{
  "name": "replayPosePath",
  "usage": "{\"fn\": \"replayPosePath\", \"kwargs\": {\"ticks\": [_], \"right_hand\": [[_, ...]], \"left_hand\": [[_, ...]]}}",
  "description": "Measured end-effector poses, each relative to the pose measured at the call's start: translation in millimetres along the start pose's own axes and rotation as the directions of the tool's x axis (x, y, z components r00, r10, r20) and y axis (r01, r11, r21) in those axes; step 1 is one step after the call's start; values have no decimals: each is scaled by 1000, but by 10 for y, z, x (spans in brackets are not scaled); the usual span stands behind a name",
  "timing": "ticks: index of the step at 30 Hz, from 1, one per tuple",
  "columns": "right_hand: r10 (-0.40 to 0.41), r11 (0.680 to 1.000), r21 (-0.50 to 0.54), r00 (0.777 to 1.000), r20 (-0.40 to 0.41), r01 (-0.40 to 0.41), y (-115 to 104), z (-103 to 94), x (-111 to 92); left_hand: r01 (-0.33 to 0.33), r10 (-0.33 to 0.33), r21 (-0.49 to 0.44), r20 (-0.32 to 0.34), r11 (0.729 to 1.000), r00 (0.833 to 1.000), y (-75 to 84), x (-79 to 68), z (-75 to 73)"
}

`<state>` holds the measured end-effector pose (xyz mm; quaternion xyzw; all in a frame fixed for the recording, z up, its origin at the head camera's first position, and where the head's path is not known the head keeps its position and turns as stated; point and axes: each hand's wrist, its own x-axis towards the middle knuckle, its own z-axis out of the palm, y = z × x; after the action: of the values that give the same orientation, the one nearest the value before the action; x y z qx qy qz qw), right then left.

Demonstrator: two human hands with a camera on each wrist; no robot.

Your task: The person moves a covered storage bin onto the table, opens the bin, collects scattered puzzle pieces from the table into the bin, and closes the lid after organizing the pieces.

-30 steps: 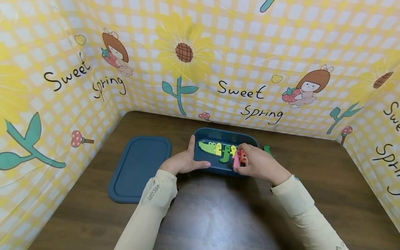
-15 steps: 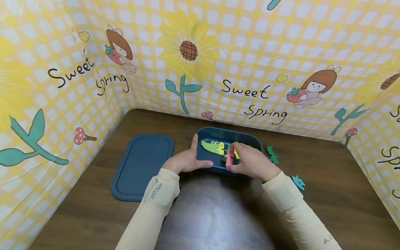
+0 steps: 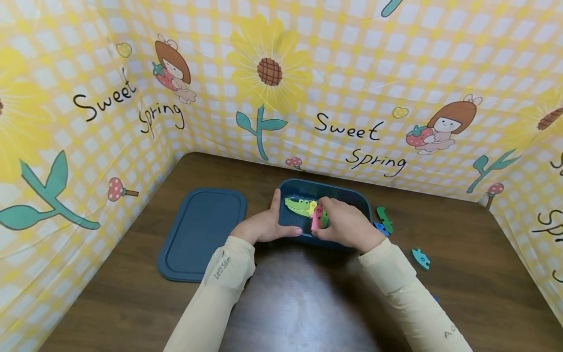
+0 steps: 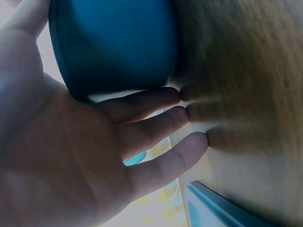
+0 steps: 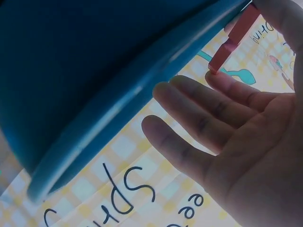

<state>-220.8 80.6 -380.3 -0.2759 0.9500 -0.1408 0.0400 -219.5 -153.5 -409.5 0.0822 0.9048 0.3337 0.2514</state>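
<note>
Inside the dark blue box [image 3: 347, 185] lies a flat green crocodile-head puzzle piece [image 3: 296, 207], with a yellow piece [image 3: 313, 207] at its right end. My right hand [image 3: 349, 224] pinches a pink puzzle piece [image 3: 315, 221] between thumb and index finger, held over the pieces in the box. A bit of green piece [image 3: 324, 220] shows beside it; the rest is hidden under the hand. In the right wrist view the pinched piece's edge [image 5: 234, 39] appears red, the other fingers relaxed. My left hand [image 3: 265, 226] braces the box's left end with straight fingers, thumb at the front rim.
A dark blue lid [image 3: 202, 234] lies flat on the wooden table [image 3: 299, 293], left of the box. To the right are a green piece [image 3: 384, 220], a blue piece [image 3: 381, 229] and a teal piece [image 3: 420, 259]. Patterned cloth [image 3: 281, 127] walls the table.
My right hand has carried the pink piece leftward inside the box, toward the crocodile head. The orange piece seen beside it earlier is now hidden. My left hand stays at the box.
</note>
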Motion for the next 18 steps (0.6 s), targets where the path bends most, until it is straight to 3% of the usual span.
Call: {"fn": "replayPosePath", "kwargs": {"ticks": [11,18], "right_hand": [[-7,998,-68,1000,-1,6,-110,68,153],[32,995,-94,996,81,-24,-146,83,265]], "left_hand": [[-15,15,0,11,1000,1000,-18,-4,-15],[-49,50,-18,45,999,998,-120,28,-56]]}}
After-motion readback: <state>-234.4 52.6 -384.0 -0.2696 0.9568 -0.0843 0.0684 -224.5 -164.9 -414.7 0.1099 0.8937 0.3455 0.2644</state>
